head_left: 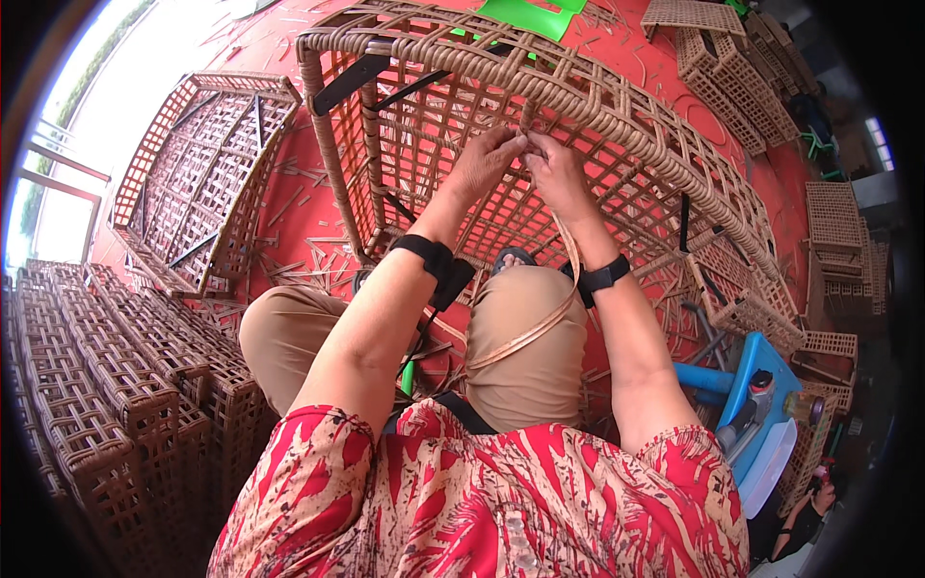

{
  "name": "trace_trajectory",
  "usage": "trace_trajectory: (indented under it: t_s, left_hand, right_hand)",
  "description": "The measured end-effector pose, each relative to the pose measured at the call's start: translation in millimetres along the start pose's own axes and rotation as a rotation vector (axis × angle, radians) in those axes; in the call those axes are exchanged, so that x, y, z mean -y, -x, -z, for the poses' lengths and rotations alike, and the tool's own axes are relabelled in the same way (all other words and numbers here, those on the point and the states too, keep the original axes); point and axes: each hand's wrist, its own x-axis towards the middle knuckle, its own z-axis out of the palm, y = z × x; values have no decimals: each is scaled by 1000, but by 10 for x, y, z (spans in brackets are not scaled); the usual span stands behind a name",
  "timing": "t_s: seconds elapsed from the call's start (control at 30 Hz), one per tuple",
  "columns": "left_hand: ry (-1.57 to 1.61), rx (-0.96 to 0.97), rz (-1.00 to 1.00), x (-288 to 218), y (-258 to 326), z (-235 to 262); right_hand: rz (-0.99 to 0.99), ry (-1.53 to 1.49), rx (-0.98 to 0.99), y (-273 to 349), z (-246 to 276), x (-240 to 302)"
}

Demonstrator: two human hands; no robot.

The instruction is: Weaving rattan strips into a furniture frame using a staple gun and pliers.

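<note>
We see a red floor (303, 154) strewn with loose cane strips (332, 260), thickest around its middle. There we have a large woven frame (617, 111) standing on it. Toward the floor's left edge lies a shallow woven tray (183, 173), and at its near left corner flat woven panels (77, 356) stand on edge, side by side. We find a green plastic piece (530, 17) by the far edge and stacked woven pieces (732, 87) near the far right corner.

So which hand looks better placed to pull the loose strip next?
Probably the right hand: the loose strip trails beside its wristband and over the right trouser leg, while the left hand is farther from that trailing length.
</note>
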Motion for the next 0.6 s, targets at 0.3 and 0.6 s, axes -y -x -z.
trace_trajectory:
  t_s: [0.3,0.6]
  left_hand:
    - [283,79,57,-60,140,17]
    - [195,13,36,22,66,112]
  right_hand:
    - [-137,-86,-44,220,16,199]
    - [20,169,-218,-37,-115,-53]
